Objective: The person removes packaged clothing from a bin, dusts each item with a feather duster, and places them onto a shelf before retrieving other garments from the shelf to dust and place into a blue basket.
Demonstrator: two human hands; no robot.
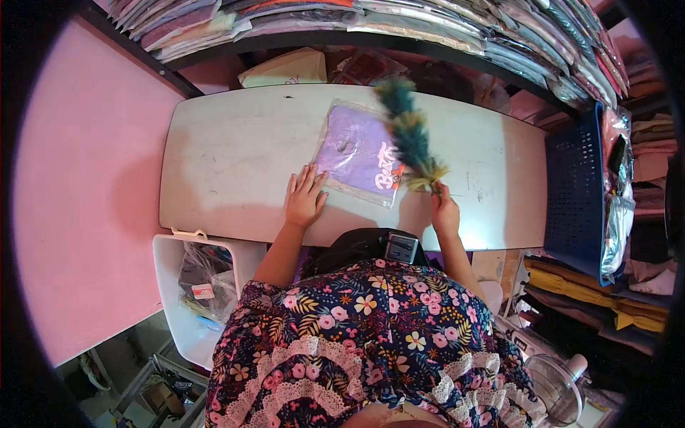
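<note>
A folded purple garment [353, 151] with white and orange lettering lies in a clear plastic bag on the white table [235, 143]. My left hand [307, 196] rests flat, fingers spread, its fingertips at the bag's lower left edge. In my right hand [445, 212] is the handle end of a green and yellow feather duster [410, 135], gripped just below the feathers. The duster slants up and left over the right side of the bag and partly covers it. Its far end is blurred.
A shelf above the table's back edge holds stacked bagged garments [428, 32]. At right stands a blue perforated basket [574, 192]. To the lower left, a white bin [171, 299] contains bagged items. A fan [556, 389] is at lower right, near stacked cloth [571, 285].
</note>
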